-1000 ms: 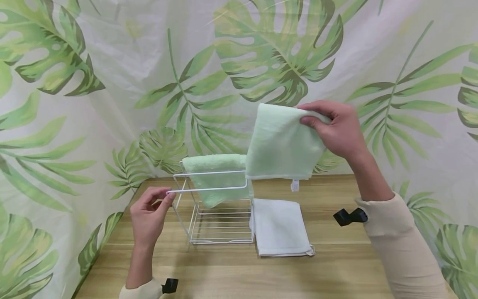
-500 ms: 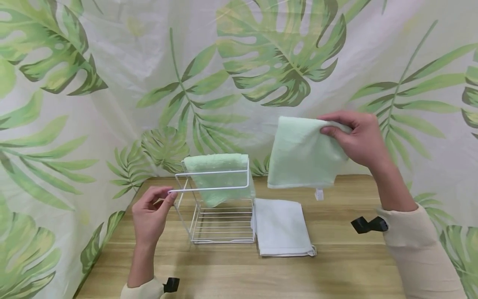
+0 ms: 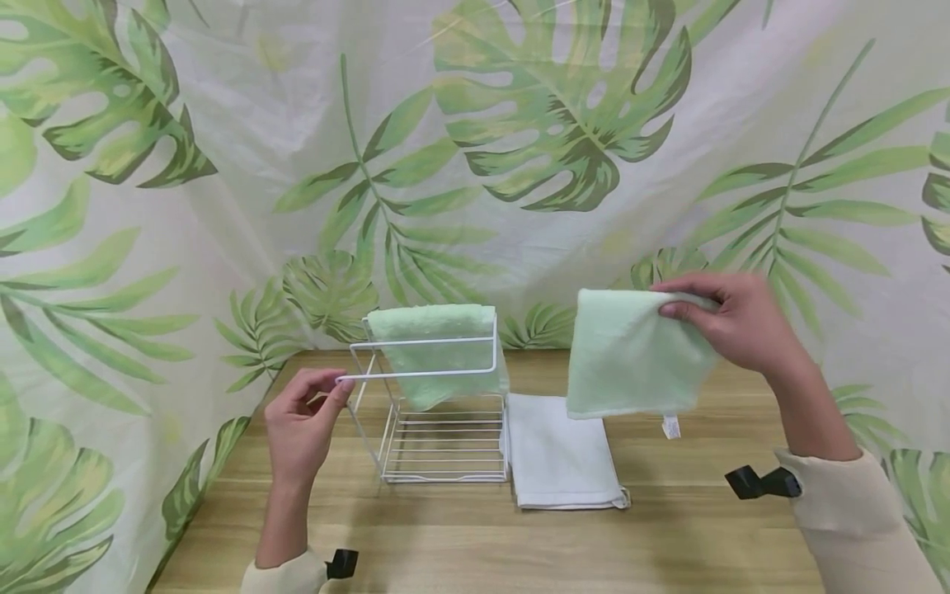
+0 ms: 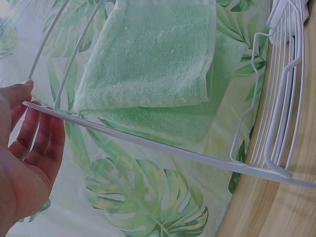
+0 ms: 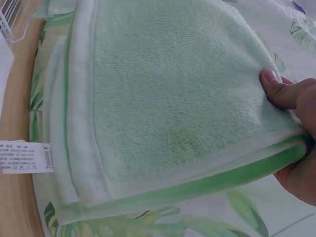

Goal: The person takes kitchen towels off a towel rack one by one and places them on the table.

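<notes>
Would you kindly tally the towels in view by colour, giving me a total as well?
Green: 2 (held towel in the right hand; draped towel on the rack)
White: 1 (folded towel on the table)
Total: 3

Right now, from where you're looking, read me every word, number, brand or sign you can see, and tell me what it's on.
White label on the held-up green towel: several printed lines, too small and blurred to quote.
Same label, bottom row: small marks, possibly care symbols, too blurred to name.
White rack, draped green towel, folded white cloth: no text visible.
So nothing can be quoted.
</notes>
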Action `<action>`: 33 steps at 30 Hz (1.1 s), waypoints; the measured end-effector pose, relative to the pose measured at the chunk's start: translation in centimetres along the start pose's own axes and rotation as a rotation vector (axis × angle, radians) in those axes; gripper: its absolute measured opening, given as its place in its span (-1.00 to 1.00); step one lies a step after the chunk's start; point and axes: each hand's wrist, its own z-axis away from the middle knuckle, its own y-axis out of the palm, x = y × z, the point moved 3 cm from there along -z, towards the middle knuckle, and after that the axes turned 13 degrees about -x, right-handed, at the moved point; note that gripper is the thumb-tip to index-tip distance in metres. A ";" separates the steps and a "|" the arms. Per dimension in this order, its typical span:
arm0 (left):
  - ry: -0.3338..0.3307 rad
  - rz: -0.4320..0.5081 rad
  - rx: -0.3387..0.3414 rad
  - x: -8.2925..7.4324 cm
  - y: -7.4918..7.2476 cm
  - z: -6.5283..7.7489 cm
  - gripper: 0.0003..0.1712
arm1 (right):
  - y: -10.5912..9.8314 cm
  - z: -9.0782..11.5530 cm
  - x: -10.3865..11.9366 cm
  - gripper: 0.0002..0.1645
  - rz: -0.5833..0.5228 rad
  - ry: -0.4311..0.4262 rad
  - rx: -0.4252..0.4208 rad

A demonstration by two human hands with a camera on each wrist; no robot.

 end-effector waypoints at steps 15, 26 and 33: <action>0.025 -0.014 0.006 0.0 0.0 0.0 -0.83 | -0.2 4.8 -3.0 -0.67 -0.017 0.071 0.150; 0.015 -0.023 0.010 -0.1 0.0 0.0 -0.80 | -0.5 7.7 -4.6 -0.74 0.011 0.118 0.240; 0.004 -0.059 0.007 0.0 -0.1 -0.1 -0.83 | -0.7 9.3 -5.4 -0.71 -0.017 0.125 0.267</action>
